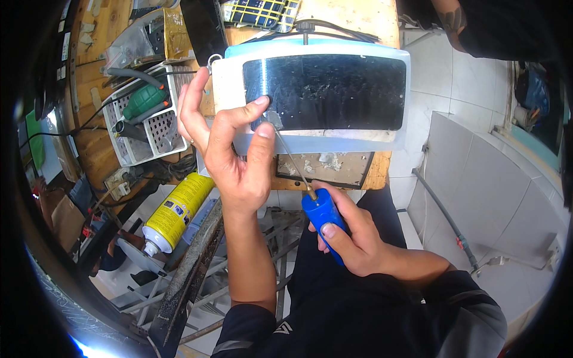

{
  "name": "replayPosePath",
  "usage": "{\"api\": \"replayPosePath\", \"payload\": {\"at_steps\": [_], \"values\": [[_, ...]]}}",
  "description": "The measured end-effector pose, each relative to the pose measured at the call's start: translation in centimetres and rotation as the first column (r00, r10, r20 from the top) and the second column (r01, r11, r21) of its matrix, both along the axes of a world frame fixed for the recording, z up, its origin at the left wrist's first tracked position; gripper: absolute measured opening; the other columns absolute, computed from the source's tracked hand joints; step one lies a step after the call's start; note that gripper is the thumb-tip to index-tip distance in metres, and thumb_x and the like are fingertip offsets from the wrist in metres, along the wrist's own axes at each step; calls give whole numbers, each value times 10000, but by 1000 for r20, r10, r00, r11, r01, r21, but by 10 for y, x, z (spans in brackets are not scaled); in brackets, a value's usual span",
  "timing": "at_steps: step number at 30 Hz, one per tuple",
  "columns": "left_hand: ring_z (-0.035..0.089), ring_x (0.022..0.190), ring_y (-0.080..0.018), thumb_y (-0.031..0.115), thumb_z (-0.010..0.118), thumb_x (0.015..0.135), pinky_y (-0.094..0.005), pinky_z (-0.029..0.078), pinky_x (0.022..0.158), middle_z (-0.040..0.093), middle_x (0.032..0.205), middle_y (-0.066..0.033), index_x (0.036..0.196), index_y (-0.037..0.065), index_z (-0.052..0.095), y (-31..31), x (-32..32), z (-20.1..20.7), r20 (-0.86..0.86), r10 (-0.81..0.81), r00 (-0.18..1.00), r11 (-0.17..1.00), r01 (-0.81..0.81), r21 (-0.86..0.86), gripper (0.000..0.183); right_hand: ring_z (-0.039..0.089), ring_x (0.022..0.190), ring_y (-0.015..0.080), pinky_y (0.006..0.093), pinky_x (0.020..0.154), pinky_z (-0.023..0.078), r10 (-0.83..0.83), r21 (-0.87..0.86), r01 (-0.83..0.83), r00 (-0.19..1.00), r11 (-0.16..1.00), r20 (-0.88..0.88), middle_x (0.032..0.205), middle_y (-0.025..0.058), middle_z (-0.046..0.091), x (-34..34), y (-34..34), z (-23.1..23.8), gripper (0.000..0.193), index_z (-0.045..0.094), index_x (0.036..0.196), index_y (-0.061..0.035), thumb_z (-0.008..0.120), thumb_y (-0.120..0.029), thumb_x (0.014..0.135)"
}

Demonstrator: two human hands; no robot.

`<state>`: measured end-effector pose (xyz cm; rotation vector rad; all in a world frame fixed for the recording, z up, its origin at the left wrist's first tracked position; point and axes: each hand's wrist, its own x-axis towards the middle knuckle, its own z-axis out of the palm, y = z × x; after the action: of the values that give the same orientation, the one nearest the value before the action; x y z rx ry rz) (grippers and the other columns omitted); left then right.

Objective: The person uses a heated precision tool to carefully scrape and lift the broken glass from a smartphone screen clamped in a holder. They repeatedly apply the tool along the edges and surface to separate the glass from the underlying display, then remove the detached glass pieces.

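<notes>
My right hand [352, 238] grips a blue-handled tool [321, 213] with a brass collar and a long thin metal shaft. The shaft slants up to the lower left of a dark, phone-sized glass panel [334, 89], its tip close to my left thumb. This glossy panel, speckled with bits, lies on a pale, translucent blue-edged slab [401, 140]. My left hand [236, 149] reaches over the panel's left end, index finger and thumb parted near a small greyish patch [273, 118], the other fingers stretched out. Whether the shaft's tip touches the thumb is unclear.
Beneath the slab is a tray [352, 169] with pale scraps. At left stand a white basket [122, 146] with a green bulb blower [145, 100] and a yellow spray can [179, 206]. Cables run along the wooden table [334, 12]. Another person's arm [449, 21] shows at top right.
</notes>
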<state>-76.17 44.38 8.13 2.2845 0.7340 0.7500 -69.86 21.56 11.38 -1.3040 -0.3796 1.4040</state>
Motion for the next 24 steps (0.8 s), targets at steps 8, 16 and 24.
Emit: {"api": "replayPosePath", "payload": {"at_steps": [8,16,24], "values": [[311,1476,-428,157,756,905,-589,151,1234,475,1529,-253,1016,161,813,-1,2,-9,51,21,998,999,-24,48,125,664,759,135,294,714,561,-1,-8,1,1000,1000,-18,1043,162,670,3,0,3,623,313,1594,56,523,-233,1084],[318,1467,-438,181,778,877,-589,161,1230,482,1510,-256,1039,157,807,-6,1,-3,27,36,999,998,-37,52,167,669,757,136,292,716,569,-32,-17,30,996,999,-83,1038,156,673,2,-2,5,623,308,1602,47,522,-237,1091],[302,1516,-386,131,756,918,-543,166,1240,455,1567,-213,1063,122,776,4,2,2,-41,-27,999,994,31,103,147,668,758,134,294,716,570,11,-30,-12,999,999,-53,1042,157,672,7,-4,3,624,309,1603,43,525,-238,1090]]}}
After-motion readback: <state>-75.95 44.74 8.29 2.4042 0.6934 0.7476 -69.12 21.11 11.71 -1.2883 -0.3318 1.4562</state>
